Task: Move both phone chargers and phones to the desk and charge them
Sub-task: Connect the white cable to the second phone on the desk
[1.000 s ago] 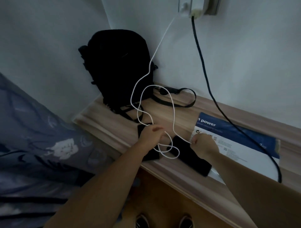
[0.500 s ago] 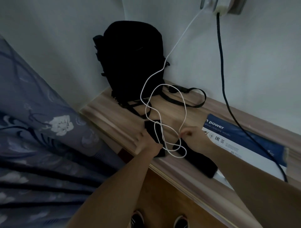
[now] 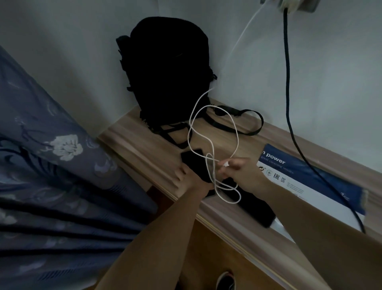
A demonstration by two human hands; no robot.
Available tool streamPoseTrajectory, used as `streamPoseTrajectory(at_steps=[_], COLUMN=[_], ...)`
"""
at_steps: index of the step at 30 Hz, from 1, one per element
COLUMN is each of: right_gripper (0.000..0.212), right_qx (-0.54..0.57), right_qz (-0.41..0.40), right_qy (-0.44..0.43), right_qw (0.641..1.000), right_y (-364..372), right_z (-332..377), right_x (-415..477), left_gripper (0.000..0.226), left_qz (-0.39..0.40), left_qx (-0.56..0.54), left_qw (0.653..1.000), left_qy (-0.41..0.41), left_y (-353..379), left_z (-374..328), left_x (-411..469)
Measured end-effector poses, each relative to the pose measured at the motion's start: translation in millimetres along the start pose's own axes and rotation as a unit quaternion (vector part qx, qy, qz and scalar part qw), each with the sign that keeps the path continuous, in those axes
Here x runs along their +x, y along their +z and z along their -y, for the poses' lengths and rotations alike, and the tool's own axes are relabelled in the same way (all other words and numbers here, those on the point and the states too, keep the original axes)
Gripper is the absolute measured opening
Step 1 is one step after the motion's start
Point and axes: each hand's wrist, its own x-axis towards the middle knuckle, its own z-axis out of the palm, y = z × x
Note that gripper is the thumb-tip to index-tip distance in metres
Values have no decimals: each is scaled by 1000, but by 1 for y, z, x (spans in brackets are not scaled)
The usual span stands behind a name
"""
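Two black phones lie on the wooden desk (image 3: 144,142). My left hand (image 3: 189,179) grips the left phone (image 3: 196,164) at its near end. My right hand (image 3: 239,172) pinches the plug end of the white charger cable (image 3: 236,134), just above the second phone (image 3: 255,203). That cable loops over both phones and rises to a white charger (image 3: 268,1) in the wall socket at the top edge. A black cable (image 3: 287,82) hangs from the same socket (image 3: 297,5) and runs down across the desk to the right.
A black backpack (image 3: 165,70) stands in the desk's far corner against the wall, its straps trailing on the wood. A blue and white printed box (image 3: 314,180) lies flat on the right. A blue flowered curtain (image 3: 51,176) hangs at the left. My shoes show below the desk edge.
My left hand let go of the white cable and moved down onto the left phone. My right hand carried the cable's plug end left, over the phones. The view shifted right.
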Motion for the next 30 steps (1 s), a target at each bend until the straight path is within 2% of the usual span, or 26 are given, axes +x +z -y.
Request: streamPoseTrajectory(at_steps=[3, 8, 14, 16, 19, 25, 27, 30], right_gripper=[11, 24, 21, 24, 28, 39, 40, 37], right_qx=[-29, -74, -61, -74, -96, -106, -115, -120], right_qz=[-15, -59, -69, -70, -64, -67, -67, -97], right_qy=[-30, -67, -58, -65, -79, -111, -123, -155], right_qw=[999, 993, 994, 993, 990, 986, 983, 976], right_y=[-1, -5, -5, -6, -9, -6, -5, -4], right_z=[-1, -2, -5, -4, -1, 15, 24, 41], right_x=[-1, 0, -2, -2, -3, 0, 2, 4], left_gripper=[137, 136, 123, 110, 80, 58, 51, 36], left_qz=[-27, -7, -11, 5, 42, 61, 31, -37], left_qx=[-14, -42, -54, -106, -226, -391, -452, -554], left_qw=[999, 998, 998, 994, 973, 918, 891, 830], left_qy=[-30, -50, -41, -23, -9, -18, -38, -57], left_y=[5, -1, 2, 5, 6, -14, -25, -51], left_z=[-3, -8, -4, -1, 4, 25, 30, 31], left_x=[1, 12, 20, 28, 35, 31, 27, 20])
